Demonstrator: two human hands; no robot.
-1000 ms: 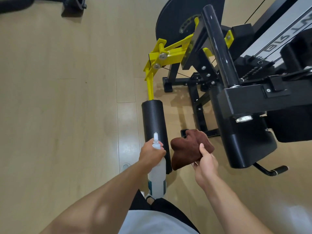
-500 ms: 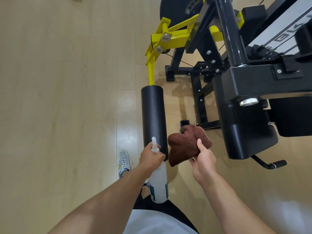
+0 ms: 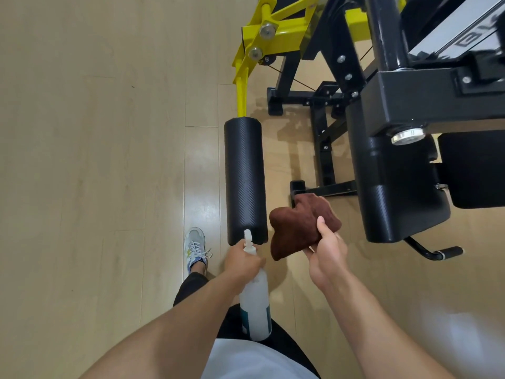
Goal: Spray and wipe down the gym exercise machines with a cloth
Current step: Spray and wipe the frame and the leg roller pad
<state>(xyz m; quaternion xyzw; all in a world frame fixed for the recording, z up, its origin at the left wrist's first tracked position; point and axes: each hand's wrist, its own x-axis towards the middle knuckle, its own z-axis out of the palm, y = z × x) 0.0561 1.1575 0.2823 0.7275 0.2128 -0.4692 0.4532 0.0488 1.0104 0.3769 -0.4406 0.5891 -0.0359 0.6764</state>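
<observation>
A black padded roller (image 3: pixel 244 179) hangs from a yellow lever arm (image 3: pixel 257 42) of the gym machine, running toward me. My left hand (image 3: pixel 243 262) grips the neck of a white spray bottle (image 3: pixel 255 302), whose nozzle sits at the roller's near end. My right hand (image 3: pixel 326 254) holds a bunched brown cloth (image 3: pixel 299 227) just right of the roller's near end, thumb pressed on top of it. The cloth is apart from the roller.
The black machine frame (image 3: pixel 426 86) and a black pad (image 3: pixel 401 187) fill the right side, with a small handle (image 3: pixel 440 253) sticking out low. Floor feet of the frame (image 3: pixel 297 187) lie behind the cloth. My shoe (image 3: pixel 195 248) stands on the light wooden floor (image 3: pixel 95 160) at left.
The view has drawn closer to the roller and tilted down. Both hands stay near its near end, still holding the bottle and the cloth; my left foot has stepped forward.
</observation>
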